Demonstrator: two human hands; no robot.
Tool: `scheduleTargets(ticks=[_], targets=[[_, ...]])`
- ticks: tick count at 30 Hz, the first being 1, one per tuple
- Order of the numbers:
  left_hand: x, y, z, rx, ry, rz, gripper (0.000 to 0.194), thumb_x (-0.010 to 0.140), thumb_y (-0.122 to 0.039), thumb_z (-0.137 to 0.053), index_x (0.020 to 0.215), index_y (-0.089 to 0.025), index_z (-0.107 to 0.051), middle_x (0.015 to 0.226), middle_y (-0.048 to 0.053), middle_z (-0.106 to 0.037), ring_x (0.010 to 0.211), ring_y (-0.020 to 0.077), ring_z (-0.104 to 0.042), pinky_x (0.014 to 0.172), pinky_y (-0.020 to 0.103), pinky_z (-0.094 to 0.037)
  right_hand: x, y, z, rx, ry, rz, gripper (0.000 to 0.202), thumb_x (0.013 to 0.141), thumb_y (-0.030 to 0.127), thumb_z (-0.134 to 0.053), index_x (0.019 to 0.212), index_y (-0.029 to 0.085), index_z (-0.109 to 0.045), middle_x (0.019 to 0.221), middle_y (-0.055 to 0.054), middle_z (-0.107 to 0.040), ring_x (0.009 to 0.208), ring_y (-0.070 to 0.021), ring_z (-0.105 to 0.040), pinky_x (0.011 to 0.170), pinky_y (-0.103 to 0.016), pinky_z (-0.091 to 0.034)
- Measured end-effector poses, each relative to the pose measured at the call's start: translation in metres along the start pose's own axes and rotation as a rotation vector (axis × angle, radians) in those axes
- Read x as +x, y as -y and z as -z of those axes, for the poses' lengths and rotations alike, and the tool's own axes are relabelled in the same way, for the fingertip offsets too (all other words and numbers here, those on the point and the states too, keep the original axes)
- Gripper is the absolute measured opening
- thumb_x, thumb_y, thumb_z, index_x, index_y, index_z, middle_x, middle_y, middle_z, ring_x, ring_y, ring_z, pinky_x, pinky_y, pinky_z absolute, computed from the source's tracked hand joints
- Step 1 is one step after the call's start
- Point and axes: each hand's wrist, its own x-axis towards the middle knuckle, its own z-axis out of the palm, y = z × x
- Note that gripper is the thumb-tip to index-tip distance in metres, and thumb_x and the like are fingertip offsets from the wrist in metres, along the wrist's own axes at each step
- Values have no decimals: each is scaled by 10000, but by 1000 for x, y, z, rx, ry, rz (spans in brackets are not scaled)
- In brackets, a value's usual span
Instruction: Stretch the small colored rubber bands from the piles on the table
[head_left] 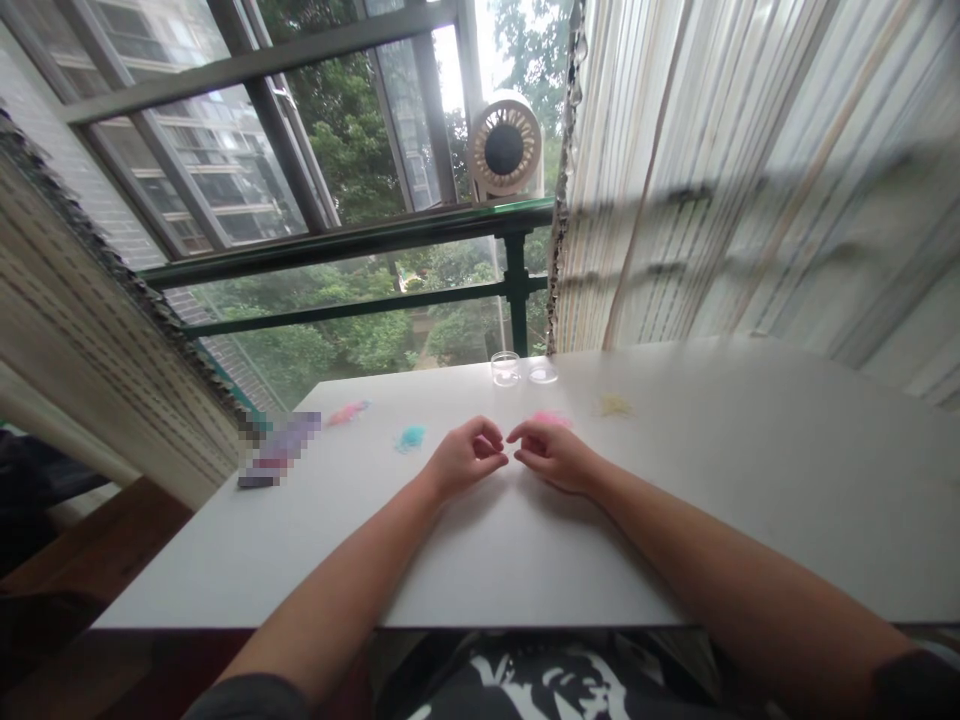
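Over the middle of the white table (450, 560), my left hand (469, 458) and my right hand (555, 458) face each other with fingertips nearly meeting. On both, the fingers curl toward the thumb in a loose pinch. Something faint and tiny may lie between the tips, too small to make out. Just behind my right hand is a pink heap of fine bits (551, 418), partly hidden by it. A teal heap (411, 438) lies to the left of my left hand. Farther right sits a yellowish heap (615, 404).
A clear round container (505, 370) and a clear shallow piece, perhaps its lid (543, 373), stand at the table's back edge. To the left are a pink and multicoloured heap (349, 412) and a pixelated purple object (283, 450). Beyond are a green railing (360, 310) and a striped curtain (675, 180).
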Motion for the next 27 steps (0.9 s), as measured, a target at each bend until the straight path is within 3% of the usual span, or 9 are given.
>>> scheduleTargets(ticks=[9, 27], targets=[[-1, -2, -3, 98, -32, -63, 197, 680, -251, -639, 815, -168, -522, 730, 13, -617, 625, 107, -600, 581, 214, -480, 1, 4, 2, -83, 29, -52, 153, 757, 272, -521, 723, 143, -597, 568, 19, -501, 529, -96, -424, 500, -215, -324], [-3, -7, -2, 66, 30, -53, 183, 689, -216, -618, 852, -171, -549, 838, 37, -646, 712, 136, -638, 624, 237, -484, 1, 3, 2, -100, 40, -32, 108, 735, 236, -532, 696, 151, -585, 556, 22, -504, 518, -95, -426, 496, -215, -320]])
